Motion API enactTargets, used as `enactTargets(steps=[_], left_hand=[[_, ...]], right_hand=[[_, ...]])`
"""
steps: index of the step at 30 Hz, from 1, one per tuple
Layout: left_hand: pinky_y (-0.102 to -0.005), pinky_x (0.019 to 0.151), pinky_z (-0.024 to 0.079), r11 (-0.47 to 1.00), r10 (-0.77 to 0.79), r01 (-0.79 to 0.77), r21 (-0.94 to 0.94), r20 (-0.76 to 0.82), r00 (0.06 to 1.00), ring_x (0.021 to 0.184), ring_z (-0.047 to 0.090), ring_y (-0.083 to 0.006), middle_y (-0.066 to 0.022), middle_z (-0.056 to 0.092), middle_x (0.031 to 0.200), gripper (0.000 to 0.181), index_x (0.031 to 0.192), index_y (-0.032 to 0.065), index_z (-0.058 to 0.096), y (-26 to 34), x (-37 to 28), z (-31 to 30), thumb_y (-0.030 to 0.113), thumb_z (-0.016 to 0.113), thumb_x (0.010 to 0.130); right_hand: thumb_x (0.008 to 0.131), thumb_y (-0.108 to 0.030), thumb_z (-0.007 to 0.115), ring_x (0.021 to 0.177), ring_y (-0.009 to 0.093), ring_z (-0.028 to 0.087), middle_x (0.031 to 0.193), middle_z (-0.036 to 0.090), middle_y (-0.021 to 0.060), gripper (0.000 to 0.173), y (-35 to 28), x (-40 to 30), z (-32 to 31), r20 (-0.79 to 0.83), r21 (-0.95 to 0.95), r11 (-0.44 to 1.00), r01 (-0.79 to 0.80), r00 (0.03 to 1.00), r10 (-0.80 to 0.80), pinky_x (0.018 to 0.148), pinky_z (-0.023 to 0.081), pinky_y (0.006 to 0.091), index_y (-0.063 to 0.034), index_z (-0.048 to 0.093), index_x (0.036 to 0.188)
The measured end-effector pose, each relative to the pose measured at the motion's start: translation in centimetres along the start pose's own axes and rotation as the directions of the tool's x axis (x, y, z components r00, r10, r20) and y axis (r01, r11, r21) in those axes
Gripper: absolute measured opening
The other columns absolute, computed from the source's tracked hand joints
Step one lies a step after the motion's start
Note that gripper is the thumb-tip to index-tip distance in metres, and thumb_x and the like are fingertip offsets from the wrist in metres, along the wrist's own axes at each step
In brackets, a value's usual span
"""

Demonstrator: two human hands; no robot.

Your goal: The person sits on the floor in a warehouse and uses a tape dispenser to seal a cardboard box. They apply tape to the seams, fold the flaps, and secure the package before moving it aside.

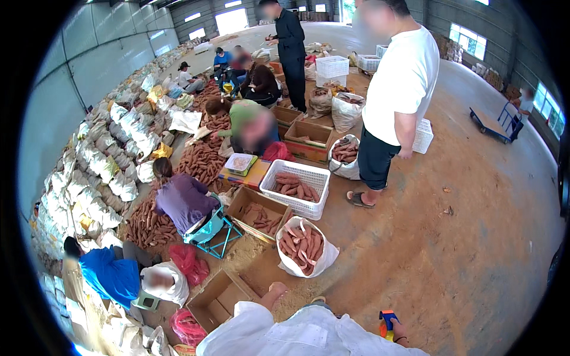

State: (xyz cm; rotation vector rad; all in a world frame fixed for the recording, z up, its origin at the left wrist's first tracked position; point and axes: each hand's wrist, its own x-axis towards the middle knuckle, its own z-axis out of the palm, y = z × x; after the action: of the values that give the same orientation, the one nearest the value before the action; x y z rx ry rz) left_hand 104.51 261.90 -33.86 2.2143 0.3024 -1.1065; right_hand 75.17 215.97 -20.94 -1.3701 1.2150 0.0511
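Note:
My left hand (278, 289) hangs between an open cardboard box (222, 299) and a white woven sack (328, 262) full of sweet potatoes (302, 245). Nothing shows in it, but its finger posture is unclear. At the lower right, my right hand (399, 330) is closed round what looks like a blue, orange and yellow tape dispenser (388, 324). Beyond the sack stand a cardboard box (242, 218) with some sweet potatoes and a white plastic crate (297, 206) holding more. A small scale (242, 163) with a white tray rests on a box beside the crate.
People in purple (185, 198), blue (111, 273) and green (249, 118) sit by sweet potato heaps (149, 224) at left. A person in a white shirt (401, 80) stands near the crate. Stacked sacks (102, 164) line the wall; a person holds a flatbed trolley (492, 122) at right.

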Motion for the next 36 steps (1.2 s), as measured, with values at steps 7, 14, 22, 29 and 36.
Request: enactTargets(steps=[7, 14, 22, 29, 36], left_hand=[[-0.0295, 0.047, 0.046, 0.900, 0.158, -0.171, 0.400, 0.065, 0.985, 0.053, 0.058, -0.0147, -0.0034, 0.060, 0.062, 0.016, 0.066, 0.0077, 0.063, 11.7, 4.0, 3.5, 0.023, 0.066, 0.069], [-0.0305, 0.052, 0.049, 0.991, 0.049, -0.029, -0.128, 0.158, 0.986, 0.061, 0.060, -0.0188, -0.0085, 0.063, 0.067, 0.015, 0.081, 0.0041, 0.066, 20.6, 6.3, 10.8, 0.016, 0.065, 0.071], [-0.0318, 0.056, 0.052, 0.991, -0.079, 0.105, -0.085, 0.260, 0.962, 0.068, 0.064, -0.0212, -0.0104, 0.066, 0.075, 0.016, 0.080, -0.0011, 0.064, 33.9, 8.8, 18.8, 0.013, 0.066, 0.071], [-0.0343, 0.072, 0.049, 0.741, 0.319, -0.364, 0.565, 0.181, 0.930, 0.083, 0.062, -0.0220, -0.0058, 0.066, 0.090, 0.029, 0.081, 0.0143, 0.069, 42.1, 13.7, 21.0, 0.035, 0.063, 0.062], [-0.0339, 0.067, 0.049, 0.957, 0.191, -0.217, 0.194, 0.142, 0.971, 0.077, 0.062, -0.0185, -0.0076, 0.066, 0.084, 0.025, 0.081, 0.0066, 0.067, 48.5, 23.0, 24.9, 0.029, 0.064, 0.070]], right_hand=[[0.068, -0.037, 0.066, 0.071, 0.018, 0.059, 0.079, 0.064, 0.0104, 0.051, 9.2, 7.4, -9.3, -0.269, -0.070, 0.986, -0.151, 0.955, 0.127, 0.065, 0.048, 0.0313, 0.0073, 0.063, 0.092], [0.067, -0.029, 0.071, 0.074, 0.022, 0.061, 0.087, 0.064, 0.0126, 0.046, 3.8, 6.9, -12.6, -0.380, 0.189, 0.937, -0.295, 0.857, 0.347, 0.066, 0.048, 0.0361, 0.0081, 0.061, 0.093], [0.065, -0.048, 0.068, 0.086, 0.026, 0.063, 0.093, 0.065, 0.0185, 0.062, 7.6, 23.0, -22.3, -0.366, 0.012, 0.927, -0.375, 0.861, 0.353, 0.073, 0.048, 0.0351, 0.0064, 0.063, 0.095], [0.066, -0.043, 0.070, 0.081, 0.026, 0.063, 0.088, 0.065, 0.0181, 0.057, -10.7, 29.8, -24.6, -0.344, -0.002, 0.962, -0.274, 0.903, 0.257, 0.069, 0.048, 0.0353, 0.0088, 0.063, 0.089], [0.068, -0.038, 0.070, 0.073, 0.020, 0.062, 0.083, 0.065, 0.0128, 0.050, -16.7, 40.6, -27.0, -0.266, 0.080, 0.971, -0.223, 0.935, 0.237, 0.066, 0.048, 0.0330, 0.0071, 0.064, 0.089]])
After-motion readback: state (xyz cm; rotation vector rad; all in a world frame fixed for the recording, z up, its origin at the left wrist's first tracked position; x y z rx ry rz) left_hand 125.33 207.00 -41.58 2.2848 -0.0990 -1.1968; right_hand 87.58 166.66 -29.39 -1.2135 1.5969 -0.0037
